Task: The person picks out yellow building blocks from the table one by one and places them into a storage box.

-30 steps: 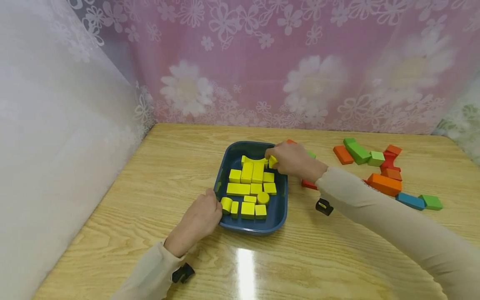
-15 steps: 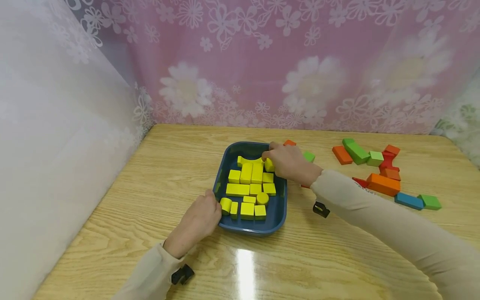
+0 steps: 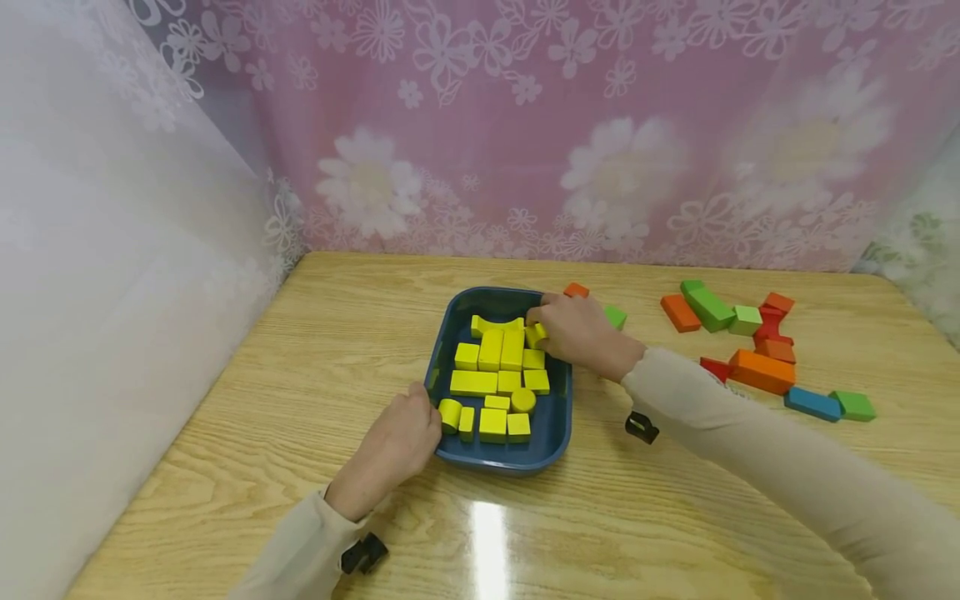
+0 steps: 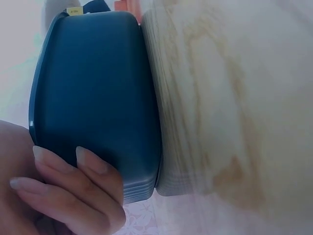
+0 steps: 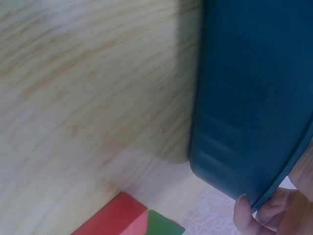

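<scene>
A dark blue tray (image 3: 557, 421) stands on the wooden table, with several yellow blocks (image 3: 474, 383) laid out flat inside it. My left hand (image 3: 401, 429) grips the tray's left rim near its front corner; in the left wrist view its curled fingers (image 4: 73, 183) lie against the outer wall. At the far right corner, my right hand (image 3: 577, 329) reaches over the rim and holds a small yellow block (image 3: 536, 336) with a curved side, right beside a yellow arch block (image 3: 497, 326). The right wrist view shows right-hand fingertips (image 5: 243, 210) at the rim, the block hidden there.
Right of the tray lie loose blocks: an orange block (image 3: 762, 371), a blue block (image 3: 813, 404), green blocks (image 3: 708, 305) and red ones (image 3: 771, 325). A green block (image 3: 615, 317) sits close behind my right hand. A pink flowered curtain (image 3: 480, 125) hangs behind the table.
My right hand has lowered the small yellow block into the tray's far right corner. The arch block has shifted slightly left. My left hand keeps its grip on the rim.
</scene>
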`<state>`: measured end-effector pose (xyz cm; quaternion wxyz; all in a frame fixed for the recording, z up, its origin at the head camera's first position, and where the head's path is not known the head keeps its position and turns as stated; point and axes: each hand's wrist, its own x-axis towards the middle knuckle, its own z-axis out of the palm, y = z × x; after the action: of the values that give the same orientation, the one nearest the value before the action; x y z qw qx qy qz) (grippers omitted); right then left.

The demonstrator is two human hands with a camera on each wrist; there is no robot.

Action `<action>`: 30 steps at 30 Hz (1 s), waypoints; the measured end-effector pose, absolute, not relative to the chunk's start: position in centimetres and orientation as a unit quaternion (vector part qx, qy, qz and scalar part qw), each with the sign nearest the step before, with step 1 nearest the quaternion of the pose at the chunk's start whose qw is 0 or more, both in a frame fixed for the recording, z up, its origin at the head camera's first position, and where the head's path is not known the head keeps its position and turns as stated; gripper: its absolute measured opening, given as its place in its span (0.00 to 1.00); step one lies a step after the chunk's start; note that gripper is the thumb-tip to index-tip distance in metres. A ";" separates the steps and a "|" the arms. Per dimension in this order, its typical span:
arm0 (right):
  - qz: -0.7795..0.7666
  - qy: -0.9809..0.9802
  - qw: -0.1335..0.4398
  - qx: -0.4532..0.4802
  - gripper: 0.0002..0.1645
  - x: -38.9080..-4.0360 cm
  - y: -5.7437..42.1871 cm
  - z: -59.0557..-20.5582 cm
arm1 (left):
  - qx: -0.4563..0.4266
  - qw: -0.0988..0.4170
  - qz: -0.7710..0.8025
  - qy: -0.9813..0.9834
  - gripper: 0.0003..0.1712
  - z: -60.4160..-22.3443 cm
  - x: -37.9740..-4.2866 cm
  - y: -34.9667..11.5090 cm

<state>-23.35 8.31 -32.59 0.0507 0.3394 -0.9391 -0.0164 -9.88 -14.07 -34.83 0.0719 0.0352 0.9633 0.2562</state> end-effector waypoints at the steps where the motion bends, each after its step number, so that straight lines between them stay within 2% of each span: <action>1: -0.014 -0.939 0.051 0.339 0.20 -23.3 8.3 -32.6 | 0.033 0.072 0.257 0.963 0.13 -34.8 -9.9 -14.1; 13: -0.004 -0.947 0.046 0.319 0.09 -23.5 8.1 -32.9 | 0.036 0.068 0.268 0.960 0.15 -35.2 -9.8 -14.3; 19: 0.002 -0.944 0.058 0.324 0.04 -23.5 8.2 -33.1 | 0.032 0.073 0.258 0.963 0.13 -35.2 -9.9 -14.2; 27: 0.012 -0.947 0.052 0.317 0.04 -23.5 8.3 -32.7 | 0.037 0.067 0.255 0.964 0.12 -34.9 -9.9 -14.1; 30: 0.029 -0.944 0.067 0.322 0.04 -23.4 8.4 -32.6 | 0.037 0.067 0.254 0.964 0.12 -34.9 -10.0 -14.1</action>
<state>-23.37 8.43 -32.60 0.0667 0.3223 -0.9438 0.0293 -9.97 -14.11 -34.89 0.0674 0.0369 0.9640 0.2544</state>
